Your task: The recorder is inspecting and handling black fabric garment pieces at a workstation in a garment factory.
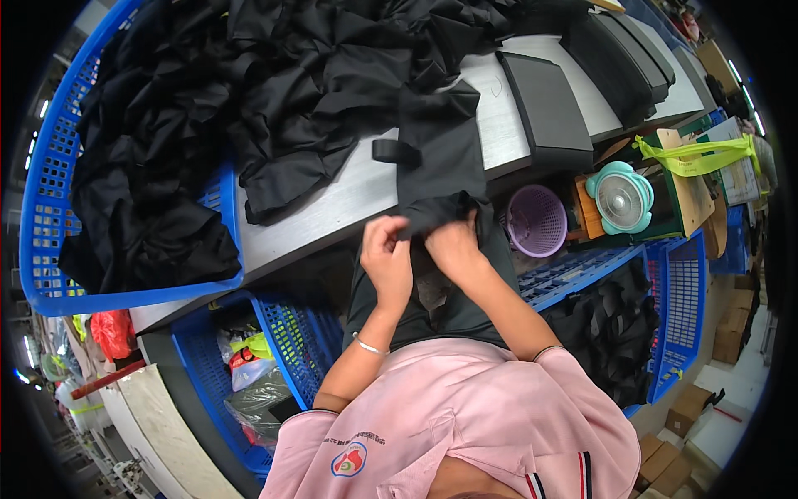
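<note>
A black cloth piece (440,162) with a short strap loop (396,151) on its left side lies over the near edge of the table and hangs toward my lap. My right hand (453,247) is closed on its bunched lower end, the fingertips partly hidden by the folds. To the left, my left hand (387,256) pinches a dark bit at the cloth's lower left edge; motion blurs this spot slightly. Beyond both hands, a large heap of black cloth pieces (307,83) covers much of the table (332,208).
A blue basket (133,301) of black cloth stands at left. Flat black panels (544,104) lie at right on the table. Below them are a purple basket (536,220) and a teal fan (620,198). Blue crates (673,316) flank me, one (287,333) holding plastic bags.
</note>
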A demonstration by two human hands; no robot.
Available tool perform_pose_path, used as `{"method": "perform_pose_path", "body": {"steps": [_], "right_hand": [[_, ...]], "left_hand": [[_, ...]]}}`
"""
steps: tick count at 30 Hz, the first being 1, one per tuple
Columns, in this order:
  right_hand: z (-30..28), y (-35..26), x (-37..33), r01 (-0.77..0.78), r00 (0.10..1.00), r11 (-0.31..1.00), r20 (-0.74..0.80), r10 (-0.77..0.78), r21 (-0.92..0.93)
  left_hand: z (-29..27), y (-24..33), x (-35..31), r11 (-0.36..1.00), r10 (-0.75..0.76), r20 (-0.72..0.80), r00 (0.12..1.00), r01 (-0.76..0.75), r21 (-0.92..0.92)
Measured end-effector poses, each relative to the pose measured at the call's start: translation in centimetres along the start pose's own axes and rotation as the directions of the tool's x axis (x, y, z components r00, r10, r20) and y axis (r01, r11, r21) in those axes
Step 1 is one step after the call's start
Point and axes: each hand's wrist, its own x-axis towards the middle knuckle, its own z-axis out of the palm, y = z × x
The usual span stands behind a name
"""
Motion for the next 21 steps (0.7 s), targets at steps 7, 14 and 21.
{"method": "perform_pose_path", "body": {"steps": [7,14,21], "right_hand": [[-1.8,1.2,-0.1,-0.003,0.994,0.984,-0.107,0.022,0.179],[-10.8,-2.1,-6.7,0.046,0.95,0.639,0.164,-0.266,0.768],[-13.8,3.4,-4.9,-0.206,0.871,0.504,-0.078,0.486,0.839]], "left_hand": [[-3.5,0.2,-1.9,0.905,-0.298,0.184,0.937,0.338,-0.257],[-2.5,0.4,1.0,0.628,-0.326,0.538,0.777,0.604,-0.492],[-3.4,1.6,-1.2,0.731,-0.294,0.497,0.816,0.527,-0.434]]}}
